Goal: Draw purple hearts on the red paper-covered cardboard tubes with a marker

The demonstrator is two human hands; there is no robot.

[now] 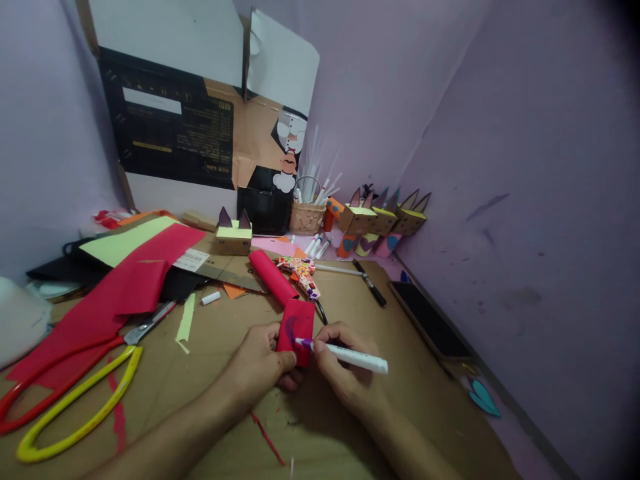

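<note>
My left hand [265, 360] pinches a small red paper piece [303, 317] by its left and lower edge, thumb in front. A dark purple curved mark shows on the paper. Between the fingers of my right hand [345, 367] is a white marker [357, 359], its purple tip end at the paper beside the mark. Just behind the paper lies a rolled red paper tube [273, 277]. Next to the tube is a glue gun [300, 270] covered in a colourful pattern, with a black cable. A white marker cap [211, 298] rests on the cardboard to the left.
Large scissors [133, 350] and red paper sheets [145, 277] lie at left. Box-headed figures with pointed ears [360, 220] stand at back right, near a basket [307, 219] of glue sticks. A phone [430, 320] and a black pen [370, 283] lie at right.
</note>
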